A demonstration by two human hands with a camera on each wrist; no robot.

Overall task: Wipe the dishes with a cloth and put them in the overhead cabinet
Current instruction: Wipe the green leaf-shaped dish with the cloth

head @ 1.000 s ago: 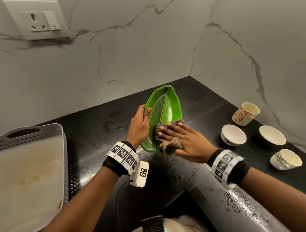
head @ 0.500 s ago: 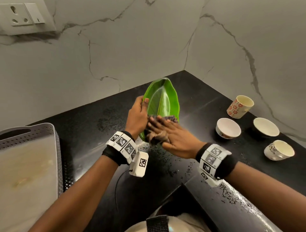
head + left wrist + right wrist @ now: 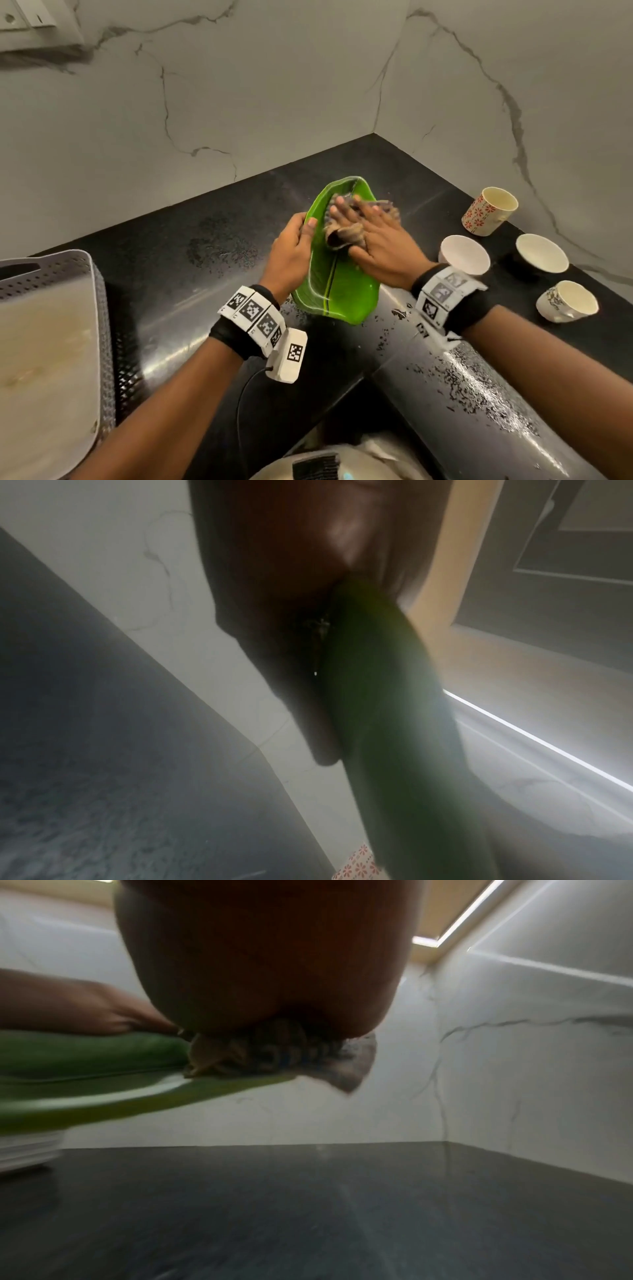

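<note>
A green leaf-shaped plate (image 3: 339, 291) is held tilted above the black counter (image 3: 171, 274), in the head view's middle. My left hand (image 3: 291, 246) grips its left rim, thumb over the edge. My right hand (image 3: 376, 246) lies flat on the plate's far half and presses a crumpled brown cloth (image 3: 342, 233) against it with spread, straight fingers. In the left wrist view the plate (image 3: 394, 723) runs dark green beside my fingers (image 3: 291, 642). In the right wrist view the cloth (image 3: 274, 1053) bulges from under my palm onto the plate (image 3: 85, 1056).
At the right stand a floral cup (image 3: 489, 210), two white bowls (image 3: 464, 255) (image 3: 542, 253) and a patterned cup (image 3: 567, 301). A grey perforated tray (image 3: 99, 291) sits at the left. Marble walls meet in a corner behind. A wet black ledge (image 3: 479, 394) runs front right.
My right hand has slid the cloth from the plate's near end up to its far half. The left hand keeps its grip and the plate lies flatter.
</note>
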